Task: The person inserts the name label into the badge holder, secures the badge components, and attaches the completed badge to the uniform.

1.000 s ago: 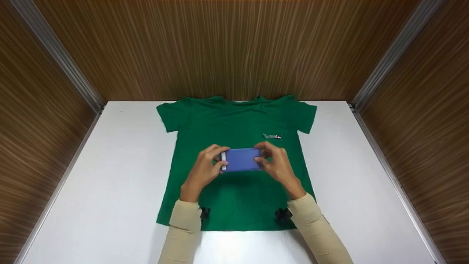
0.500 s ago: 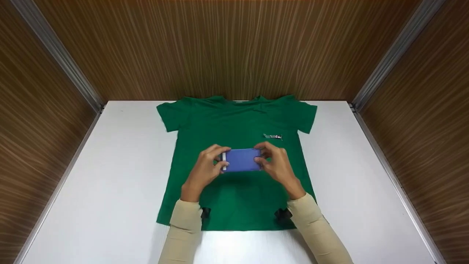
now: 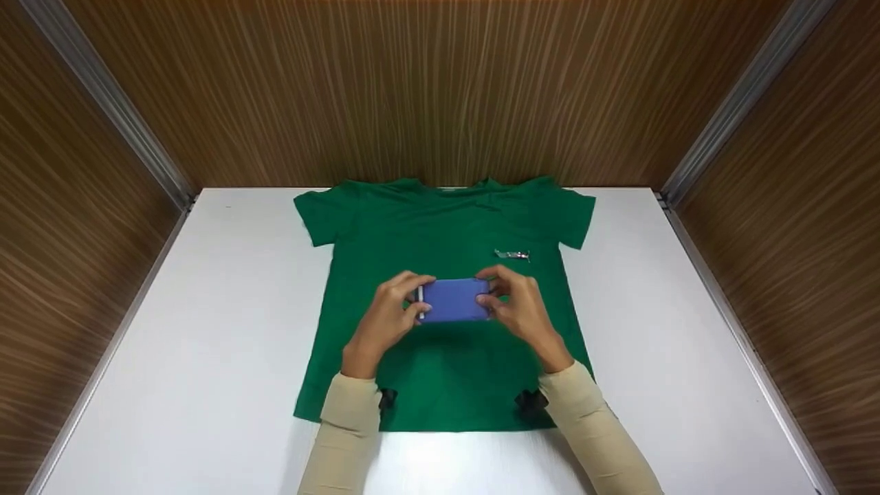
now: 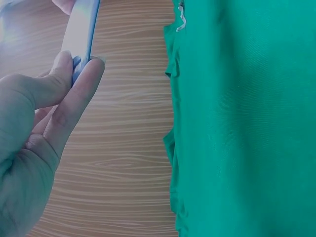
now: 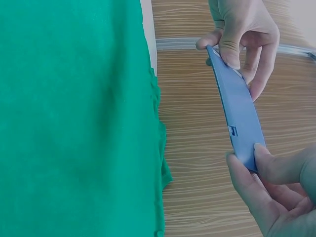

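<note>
A flat blue rectangular card-like piece (image 3: pixel 454 300) is held above the middle of a green T-shirt (image 3: pixel 440 371) spread flat on a white table (image 3: pixel 206 330). My left hand (image 3: pixel 390 311) pinches its left end, where a white strip shows, and my right hand (image 3: pixel 512 302) pinches its right end. In the right wrist view the blue piece (image 5: pixel 237 118) is seen edge-on, slightly bowed, pinched between thumb and fingers of the right hand (image 5: pixel 269 182) with the left hand (image 5: pixel 242 34) at the far end. The left wrist view shows the left hand (image 4: pixel 44 128) pinching the piece's edge (image 4: pixel 83 34).
A small silvery object (image 3: pixel 511 256) lies on the shirt near its right sleeve. Wood-grain walls (image 3: pixel 440 89) with metal corner strips close in the table on three sides. Beige sleeves (image 3: pixel 344 440) cover both forearms.
</note>
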Motion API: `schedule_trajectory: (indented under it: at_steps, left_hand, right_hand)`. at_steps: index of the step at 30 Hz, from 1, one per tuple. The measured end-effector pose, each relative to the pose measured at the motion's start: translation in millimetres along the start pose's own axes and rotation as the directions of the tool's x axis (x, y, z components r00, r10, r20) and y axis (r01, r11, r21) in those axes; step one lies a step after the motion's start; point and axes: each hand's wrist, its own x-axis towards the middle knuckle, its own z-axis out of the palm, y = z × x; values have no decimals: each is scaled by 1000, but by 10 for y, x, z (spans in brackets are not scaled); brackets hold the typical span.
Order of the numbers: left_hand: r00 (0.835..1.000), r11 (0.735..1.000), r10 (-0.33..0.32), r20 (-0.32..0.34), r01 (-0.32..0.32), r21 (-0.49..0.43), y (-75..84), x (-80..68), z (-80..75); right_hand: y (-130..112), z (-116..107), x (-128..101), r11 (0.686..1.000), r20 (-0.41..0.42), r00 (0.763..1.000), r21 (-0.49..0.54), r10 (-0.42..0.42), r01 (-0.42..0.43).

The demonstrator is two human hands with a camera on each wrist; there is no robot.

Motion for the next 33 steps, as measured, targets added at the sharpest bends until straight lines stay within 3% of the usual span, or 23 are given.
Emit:
schedule_trajectory:
  at_steps: [20, 33]
  left_hand:
    - [999, 998, 35, -1, -35, 46, -8, -4, 4]
    - [999, 998, 38, 6, -38, 53, 5, -5, 0]
  right_hand:
    - [1, -7, -17, 998, 41, 998, 42, 40, -42]
    - [-8, 8, -15, 999, 12, 999, 26, 44, -44]
